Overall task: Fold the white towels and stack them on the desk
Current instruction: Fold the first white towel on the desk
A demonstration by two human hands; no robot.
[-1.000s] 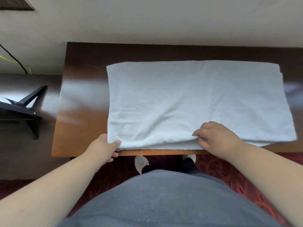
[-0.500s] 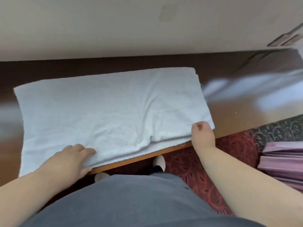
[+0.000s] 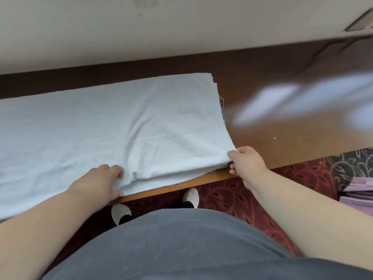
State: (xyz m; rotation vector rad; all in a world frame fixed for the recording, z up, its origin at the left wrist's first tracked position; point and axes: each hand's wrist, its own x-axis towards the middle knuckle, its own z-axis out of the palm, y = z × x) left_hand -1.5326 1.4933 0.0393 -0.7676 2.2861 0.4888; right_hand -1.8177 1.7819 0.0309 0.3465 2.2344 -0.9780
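Note:
A white towel (image 3: 113, 126), folded double, lies spread on the brown wooden desk (image 3: 282, 142) and runs out of view on the left. My left hand (image 3: 101, 180) grips its near edge at the desk's front, fingers on top and thumb under the layers. My right hand (image 3: 245, 162) pinches the towel's near right corner, which is lifted slightly off the desk. Loose threads hang from the towel's right edge.
The desk stands against a pale wall (image 3: 181, 27). Its bare right half shows window glare. Below the front edge are red patterned carpet (image 3: 292, 182), my two white shoes, and a pile of pink-purple folded items (image 3: 359, 190) at the right edge.
My view has swung right, so the towel now sits at the left. My right hand slid along the near edge to the right corner; my left hand moved from the left corner towards the middle.

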